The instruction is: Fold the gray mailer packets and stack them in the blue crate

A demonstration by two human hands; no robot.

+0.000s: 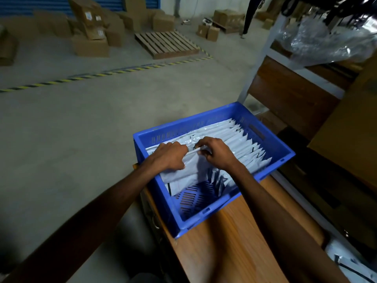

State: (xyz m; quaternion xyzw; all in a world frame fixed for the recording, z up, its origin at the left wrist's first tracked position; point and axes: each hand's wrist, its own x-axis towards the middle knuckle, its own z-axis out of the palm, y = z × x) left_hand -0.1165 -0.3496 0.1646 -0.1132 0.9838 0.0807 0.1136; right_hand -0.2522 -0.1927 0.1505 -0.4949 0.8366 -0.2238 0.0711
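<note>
Gripping a folded mailer packet [191, 168] crosswise in the crate [206, 211], hands.

There is a single view, from a wide-angle camera worn on the person's head. It looks forward and down, close over the blue crate [212, 209] on the wooden counter [228, 252], with both forearms reaching in from the bottom edge. Further up it takes in the warehouse floor [71, 129], the wooden pallet [166, 44] and cardboard boxes [89, 45] well beyond.
</note>
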